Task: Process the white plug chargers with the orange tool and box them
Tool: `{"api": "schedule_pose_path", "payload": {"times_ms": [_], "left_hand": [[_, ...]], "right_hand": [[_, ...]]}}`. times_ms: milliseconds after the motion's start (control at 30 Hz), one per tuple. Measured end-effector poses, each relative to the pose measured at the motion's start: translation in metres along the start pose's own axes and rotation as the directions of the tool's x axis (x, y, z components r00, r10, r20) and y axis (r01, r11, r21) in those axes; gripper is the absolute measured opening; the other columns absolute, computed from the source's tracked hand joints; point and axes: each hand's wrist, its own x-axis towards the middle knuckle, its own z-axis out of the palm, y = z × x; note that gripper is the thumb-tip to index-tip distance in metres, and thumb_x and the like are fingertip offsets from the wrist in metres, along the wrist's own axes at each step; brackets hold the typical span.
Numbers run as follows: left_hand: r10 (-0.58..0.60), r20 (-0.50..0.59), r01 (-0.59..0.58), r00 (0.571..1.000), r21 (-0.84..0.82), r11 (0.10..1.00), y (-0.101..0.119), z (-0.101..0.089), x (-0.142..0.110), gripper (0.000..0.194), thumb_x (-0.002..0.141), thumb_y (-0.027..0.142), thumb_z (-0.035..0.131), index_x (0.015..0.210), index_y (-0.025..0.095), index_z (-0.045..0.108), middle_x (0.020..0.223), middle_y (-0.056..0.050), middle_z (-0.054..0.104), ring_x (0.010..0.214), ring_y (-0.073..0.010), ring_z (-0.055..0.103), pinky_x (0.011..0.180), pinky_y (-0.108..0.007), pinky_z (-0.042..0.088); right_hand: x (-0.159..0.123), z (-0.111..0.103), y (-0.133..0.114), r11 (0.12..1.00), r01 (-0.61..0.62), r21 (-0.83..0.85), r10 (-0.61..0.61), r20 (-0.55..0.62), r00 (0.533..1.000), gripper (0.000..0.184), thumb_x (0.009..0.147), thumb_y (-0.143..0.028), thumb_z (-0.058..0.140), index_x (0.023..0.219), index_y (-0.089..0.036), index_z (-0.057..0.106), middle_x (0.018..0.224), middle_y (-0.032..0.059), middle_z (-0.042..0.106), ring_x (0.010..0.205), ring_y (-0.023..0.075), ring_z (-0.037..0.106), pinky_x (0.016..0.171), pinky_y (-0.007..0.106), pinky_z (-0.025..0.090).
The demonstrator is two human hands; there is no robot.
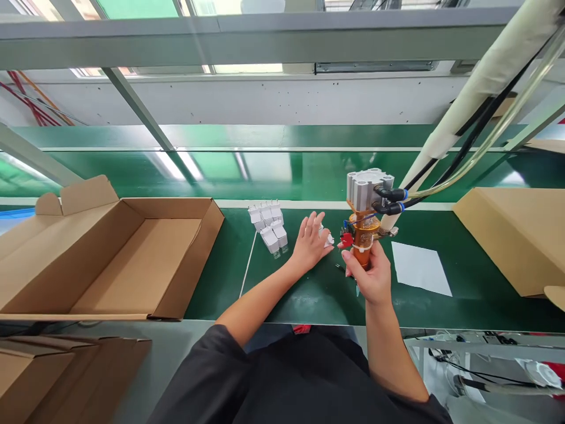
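My right hand (373, 275) is wrapped round the orange lower barrel of a pneumatic hand tool (364, 238), which stands upright with a silver cylinder on top and a red piece at its side. To its left, my left hand (310, 241) is at the bench with its upper fingers spread. A small white plastic part (328, 238) shows between its index finger and thumb, mostly hidden by the hand. Farther left, several white plastic blocks (268, 221) lie grouped in rows on the green bench top.
An open cardboard box (176, 235) stands at left, another box (516, 235) at right. A white paper sheet (421, 268) lies right of the tool. Hoses and a white-wrapped arm (468, 94) run up from the tool to the upper right. A metal beam (265, 44) crosses above.
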Motion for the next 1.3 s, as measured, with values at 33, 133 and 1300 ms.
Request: {"api": "schedule_pose_path", "payload": {"times_ms": [33,133,1300], "left_hand": [[-0.053,0.03,0.055,0.998,-0.063,0.997,-0.002,0.004,0.005,0.035,0.086,0.033,0.072,0.114,0.013,0.064,0.153,-0.023,0.039,0.145,-0.0397,0.034,0.118,-0.055,0.033],[-0.202,0.175,0.242,0.963,-0.248,0.938,-0.012,0.009,0.011,0.047,0.085,0.028,0.072,0.127,0.015,0.058,0.157,-0.023,0.032,0.142,-0.0397,0.039,0.112,-0.054,0.041],[-0.573,-0.055,0.545,0.817,-0.25,0.801,-0.101,-0.105,-0.06,0.1,0.079,0.058,0.072,0.159,0.027,0.02,0.145,-0.016,0.044,0.136,-0.0355,0.042,0.109,-0.053,0.041]], "right_hand": [[-0.001,-0.002,0.001,1.0,0.002,-0.011,-0.002,0.01,1.0,0.027,0.085,-0.041,0.071,0.097,-0.02,0.057,0.058,-0.0053,0.057,0.043,0.0112,0.051,0.042,0.024,0.043],[-0.001,-0.006,0.003,0.999,0.031,-0.044,-0.029,0.045,0.999,0.026,0.087,-0.041,0.069,0.098,-0.02,0.059,0.056,-0.0057,0.056,0.044,0.0116,0.05,0.043,0.024,0.043],[0.016,-0.046,0.013,0.947,0.208,-0.244,-0.14,0.269,0.953,0.022,0.092,-0.037,0.063,0.107,-0.021,0.062,0.062,-0.0034,0.055,0.048,0.0118,0.047,0.045,0.024,0.04]]}}
